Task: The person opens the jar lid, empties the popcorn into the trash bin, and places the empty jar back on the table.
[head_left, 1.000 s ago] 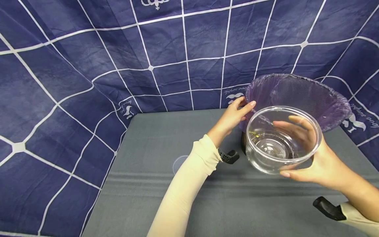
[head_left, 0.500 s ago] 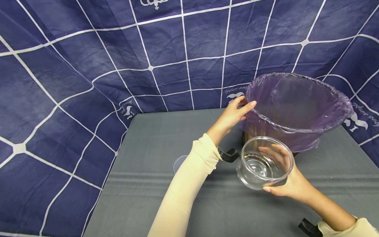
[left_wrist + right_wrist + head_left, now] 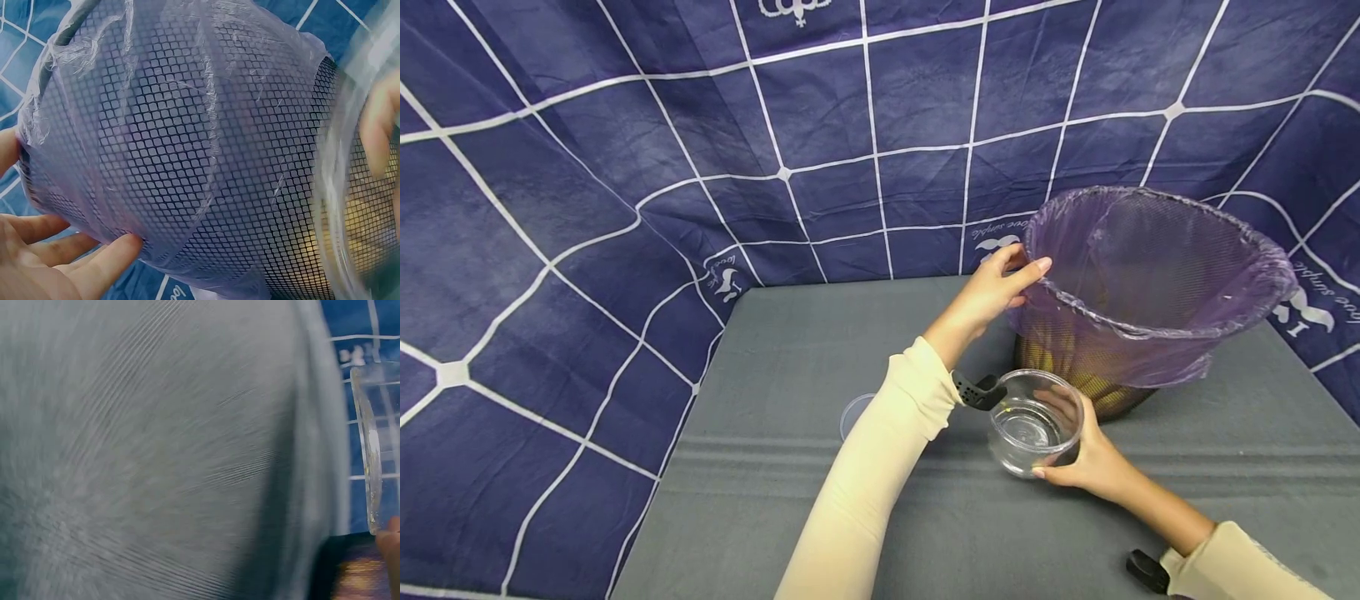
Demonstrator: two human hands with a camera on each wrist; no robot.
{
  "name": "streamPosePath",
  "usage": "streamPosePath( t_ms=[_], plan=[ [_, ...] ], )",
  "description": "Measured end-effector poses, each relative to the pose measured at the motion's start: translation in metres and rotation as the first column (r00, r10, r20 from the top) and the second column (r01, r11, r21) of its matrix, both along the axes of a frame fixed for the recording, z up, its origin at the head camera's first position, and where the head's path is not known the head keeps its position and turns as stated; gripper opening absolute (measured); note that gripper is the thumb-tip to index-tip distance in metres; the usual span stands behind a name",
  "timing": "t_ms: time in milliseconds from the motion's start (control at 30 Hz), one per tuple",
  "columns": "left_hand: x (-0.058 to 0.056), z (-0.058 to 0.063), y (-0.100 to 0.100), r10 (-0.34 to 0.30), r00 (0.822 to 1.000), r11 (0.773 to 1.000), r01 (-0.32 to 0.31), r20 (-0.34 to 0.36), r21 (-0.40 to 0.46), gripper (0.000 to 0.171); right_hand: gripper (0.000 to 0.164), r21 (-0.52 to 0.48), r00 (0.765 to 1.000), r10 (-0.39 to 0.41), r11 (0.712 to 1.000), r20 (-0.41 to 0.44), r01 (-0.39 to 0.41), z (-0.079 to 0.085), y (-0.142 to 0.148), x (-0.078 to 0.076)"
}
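A mesh wastebasket (image 3: 1075, 383) with a purple plastic liner (image 3: 1157, 358) stands at the right in the head view. My left hand (image 3: 987, 289) grips the left part of its rim, the thumb toward me. In the left wrist view, fingertips (image 3: 128, 244) touch the liner, and something yellow shows through the mesh low down. My right hand (image 3: 1097, 458) holds a clear round bowl (image 3: 1018, 458) by its right side, in front of the basket and tilted toward me. A few yellow specks cling inside the bowl. Only its edge (image 3: 370, 450) shows in the right wrist view.
A thin clear round disc, like a lid (image 3: 853, 410), lies on the grey table cover (image 3: 790, 358), partly hidden by my left forearm. A blue cloth with white lines (image 3: 820, 108) hangs behind and at the sides.
My right hand has drawn the bowl back from the wastebasket's front rim, down and to the left. The left hand stays on the rim.
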State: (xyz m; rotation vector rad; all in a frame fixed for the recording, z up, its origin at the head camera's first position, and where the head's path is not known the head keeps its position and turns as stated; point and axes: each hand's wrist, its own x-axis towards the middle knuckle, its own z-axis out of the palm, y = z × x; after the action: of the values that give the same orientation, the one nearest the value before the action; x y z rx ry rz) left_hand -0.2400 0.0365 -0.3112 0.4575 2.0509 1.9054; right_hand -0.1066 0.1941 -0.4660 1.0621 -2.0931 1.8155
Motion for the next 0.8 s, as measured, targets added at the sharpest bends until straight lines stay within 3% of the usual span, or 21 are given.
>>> streamPosePath(
  t_ms=[167, 367, 633, 733, 800],
  plan=[
    [0.001, 0.0, 0.001, 0.0, 1.0, 1.0, 0.0, 0.001, 0.007, 0.058, 0.114, 0.093, 0.997, -0.063, 0.994, 0.052, 0.058, -0.011, -0.009, -0.006],
    [0.001, 0.0, 0.001, 0.012, 1.0, 1.0, -0.012, -0.001, 0.015, 0.057, 0.114, 0.105, 0.991, -0.062, 0.993, 0.119, 0.05, -0.02, -0.015, -0.01],
    [0.005, -0.002, 0.001, 0.041, 0.999, 0.998, -0.04, -0.008, 0.056, 0.062, 0.12, 0.172, 0.989, -0.111, 0.981, 0.1, 0.092, -0.009, -0.01, -0.002],
    [0.01, -0.002, -0.005, 0.055, 0.995, 0.998, -0.055, -0.084, 0.0, 0.062, 0.117, 0.199, 0.99, -0.125, 0.974, 0.062, 0.111, -0.007, -0.002, 0.0],
    [0.013, -0.002, -0.012, 0.054, 0.982, 0.994, -0.071, -0.183, -0.088, 0.061, 0.112, 0.24, 0.99, -0.144, 0.961, 0.007, 0.138, -0.004, 0.003, 0.001]
  ],
)
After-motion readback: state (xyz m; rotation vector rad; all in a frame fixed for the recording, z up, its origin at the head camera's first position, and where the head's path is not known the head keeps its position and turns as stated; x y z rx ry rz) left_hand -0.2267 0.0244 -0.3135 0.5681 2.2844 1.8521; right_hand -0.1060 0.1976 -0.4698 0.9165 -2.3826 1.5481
